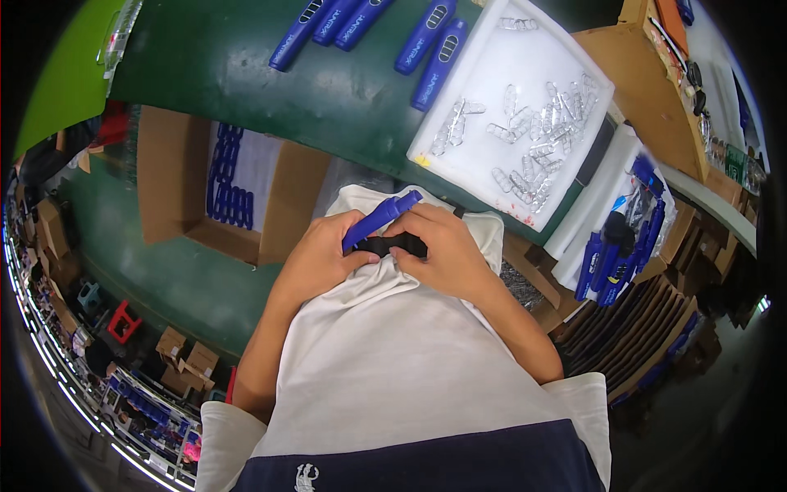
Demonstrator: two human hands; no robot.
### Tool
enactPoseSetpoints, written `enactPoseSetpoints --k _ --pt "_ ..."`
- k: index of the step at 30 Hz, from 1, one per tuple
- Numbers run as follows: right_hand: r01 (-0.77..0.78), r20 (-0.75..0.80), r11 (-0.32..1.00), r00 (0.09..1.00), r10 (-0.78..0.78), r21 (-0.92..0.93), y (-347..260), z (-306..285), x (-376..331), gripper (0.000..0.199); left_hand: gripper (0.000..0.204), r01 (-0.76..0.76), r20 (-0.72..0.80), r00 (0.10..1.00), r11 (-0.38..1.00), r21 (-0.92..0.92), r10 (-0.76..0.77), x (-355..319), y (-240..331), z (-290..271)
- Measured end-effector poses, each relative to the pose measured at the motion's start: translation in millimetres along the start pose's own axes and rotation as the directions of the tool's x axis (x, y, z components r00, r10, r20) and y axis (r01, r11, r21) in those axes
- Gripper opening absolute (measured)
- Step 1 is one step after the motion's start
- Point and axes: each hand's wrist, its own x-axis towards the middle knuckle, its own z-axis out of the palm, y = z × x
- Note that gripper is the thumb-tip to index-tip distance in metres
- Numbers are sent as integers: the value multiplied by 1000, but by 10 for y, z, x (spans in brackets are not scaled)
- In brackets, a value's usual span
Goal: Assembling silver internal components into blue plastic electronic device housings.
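Close against my shirt front, my left hand (pixel 318 256) is closed around a slim blue plastic tool body (pixel 382 220), which slants up to the right. My right hand (pixel 449 252) comes in from the other side, its fingers bent onto a dark black piece (pixel 384 245) just below the blue body. Some of its fingers lie by the blue body's upper end. The black piece is partly covered by both hands, so its shape and whether it joins the blue body cannot be told.
A white tray (pixel 484 74) of clear plastic pieces (pixel 549 123) stands on the green table (pixel 246 90), beside several blue tool bodies (pixel 430 49). An open cardboard box (pixel 172 168) holds more blue ones. At right, a bin (pixel 566 254) contains blue parts.
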Motion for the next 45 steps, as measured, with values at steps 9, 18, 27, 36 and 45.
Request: enactPoseSetpoints --k 9,18,27,36,45 --pt "-156 34 987 988 154 51 -40 -63 83 19 37 -70 41 997 997 14 70 61 -93 -92" --pt "-327 251 927 927 278 182 90 -115 262 17 34 -4 158 987 995 -100 20 129 -184 -192" --pt "-345 447 887 875 186 307 227 -59 432 29 36 -119 14 993 987 -106 121 79 -326 -74" --pt "-259 530 960 803 274 -103 71 -120 570 34 21 -13 -32 999 998 68 15 12 -251 -179" --pt "-9 515 977 849 119 -213 -20 -30 521 36 18 105 -2 994 981 -161 -107 62 -273 -111"
